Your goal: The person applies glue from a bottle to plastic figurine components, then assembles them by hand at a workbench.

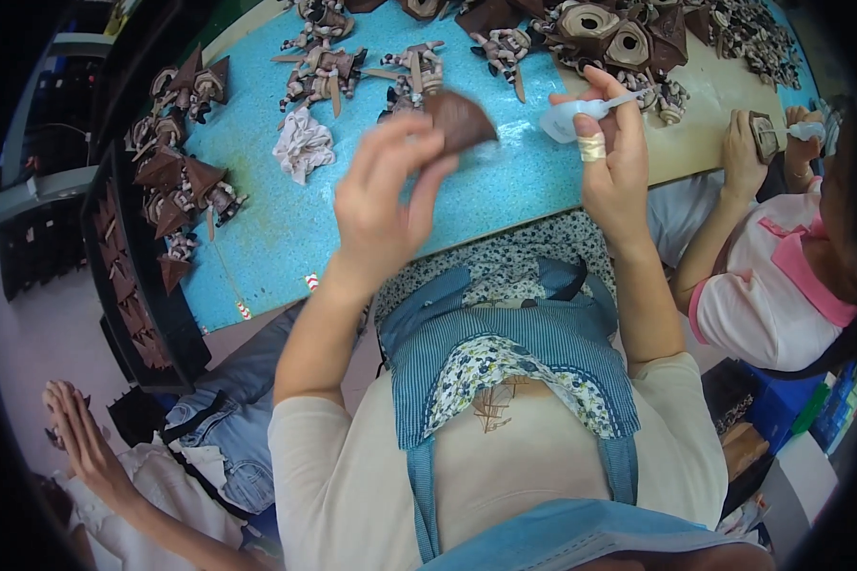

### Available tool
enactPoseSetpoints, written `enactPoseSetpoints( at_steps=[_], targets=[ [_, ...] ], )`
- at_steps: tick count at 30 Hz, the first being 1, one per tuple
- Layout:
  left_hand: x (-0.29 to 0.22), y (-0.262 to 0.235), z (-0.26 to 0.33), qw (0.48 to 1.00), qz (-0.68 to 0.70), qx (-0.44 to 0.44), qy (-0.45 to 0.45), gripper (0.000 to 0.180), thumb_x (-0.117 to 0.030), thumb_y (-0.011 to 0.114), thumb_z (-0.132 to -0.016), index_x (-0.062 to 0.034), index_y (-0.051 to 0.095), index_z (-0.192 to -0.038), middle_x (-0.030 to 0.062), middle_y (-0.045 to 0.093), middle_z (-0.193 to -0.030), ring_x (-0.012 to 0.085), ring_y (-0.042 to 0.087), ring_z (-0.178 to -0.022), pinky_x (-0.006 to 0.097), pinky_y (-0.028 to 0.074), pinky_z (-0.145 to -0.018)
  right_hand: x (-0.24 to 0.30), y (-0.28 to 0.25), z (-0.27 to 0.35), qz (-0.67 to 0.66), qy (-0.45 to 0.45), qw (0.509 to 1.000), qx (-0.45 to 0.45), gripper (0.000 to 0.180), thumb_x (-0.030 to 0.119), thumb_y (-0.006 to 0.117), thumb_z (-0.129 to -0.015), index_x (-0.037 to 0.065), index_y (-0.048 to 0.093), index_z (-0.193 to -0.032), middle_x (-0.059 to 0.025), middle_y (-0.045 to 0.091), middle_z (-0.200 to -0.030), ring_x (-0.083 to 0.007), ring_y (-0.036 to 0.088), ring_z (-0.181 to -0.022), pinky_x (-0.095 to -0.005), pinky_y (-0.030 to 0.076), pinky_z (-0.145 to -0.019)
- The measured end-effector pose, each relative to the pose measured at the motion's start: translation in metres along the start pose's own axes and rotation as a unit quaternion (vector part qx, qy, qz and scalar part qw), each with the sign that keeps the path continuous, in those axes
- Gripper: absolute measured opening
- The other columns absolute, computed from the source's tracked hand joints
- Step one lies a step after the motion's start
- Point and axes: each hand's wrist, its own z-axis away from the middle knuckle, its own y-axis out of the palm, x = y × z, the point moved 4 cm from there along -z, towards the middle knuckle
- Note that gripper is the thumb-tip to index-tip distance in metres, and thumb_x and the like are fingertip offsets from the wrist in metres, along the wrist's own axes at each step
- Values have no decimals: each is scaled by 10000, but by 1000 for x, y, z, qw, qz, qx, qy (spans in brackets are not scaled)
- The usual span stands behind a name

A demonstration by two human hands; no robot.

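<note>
Between the thumb and fingers of my left hand [381,195] is a dark brown, cone-like piece [467,126], slightly smeared by motion above the blue tabletop [257,228]. My right hand [619,167] grips a small translucent squeeze bottle [562,121], its thin nozzle pointing right. A pale yellow band of tape wraps my right thumb. Beyond my left hand lie several small figurines [328,74] with tan, blade-like parts; another figurine [505,49] lies past the brown piece. A crumpled white cloth [303,145] rests left of my left hand.
Brown hollow parts [628,43] and a heap of small parts [752,38] cover the far right. Brown-topped figurines [186,181] line the left edge, beside a black tray [183,347] of brown pieces. Co-workers sit at both sides; the right one holds a brown piece [764,138] and a bottle [807,130].
</note>
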Motion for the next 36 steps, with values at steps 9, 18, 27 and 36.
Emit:
enactPoseSetpoints(
  at_steps=[9, 18, 27, 36],
  targets=[
    [-14, -13, 48, 968, 18, 121, -220, 746, -173, 793, -699, 27, 406, -1305, 217, 523, -1163, 374, 516, -1072, 437, 432, -946, 14, 4, 19, -274, 199, 939, 67, 344, 189, 563, -977, -18, 504, -1245, -79, 598, -1036, -99, 585, -825, -244, 500, -715],
    [-12, 10, 59, 901, 304, 1, -310, 859, -85, 801, -724, 0, 297, -1414, 188, 529, -1111, 272, 571, -920, 379, 484, -821, 56, -8, 27, -206, 150, 947, 194, 391, 26, 626, -875, -23, 525, -1250, -112, 611, -1124, -147, 583, -1006, -273, 486, -837],
    [-20, 23, 62, 992, 39, 108, -60, 487, -68, 804, -723, -20, 588, -1157, 114, 562, -991, 246, 583, -838, 344, 484, -713, 71, -16, 25, -170, 61, 962, 205, 377, -58, 640, -830, -40, 525, -1190, -172, 594, -1230, -203, 571, -1123, -327, 447, -970],
    [3, 70, 143, 890, 16, 396, -225, 414, -230, 631, -890, 23, 538, -1204, 240, 615, -1080, 407, 602, -1008, 457, 480, -863, 57, -23, 45, -203, 105, 961, 154, 450, -12, 678, -839, -45, 478, -1241, -199, 597, -1226, -218, 585, -1130, -326, 469, -963]
  ],
)
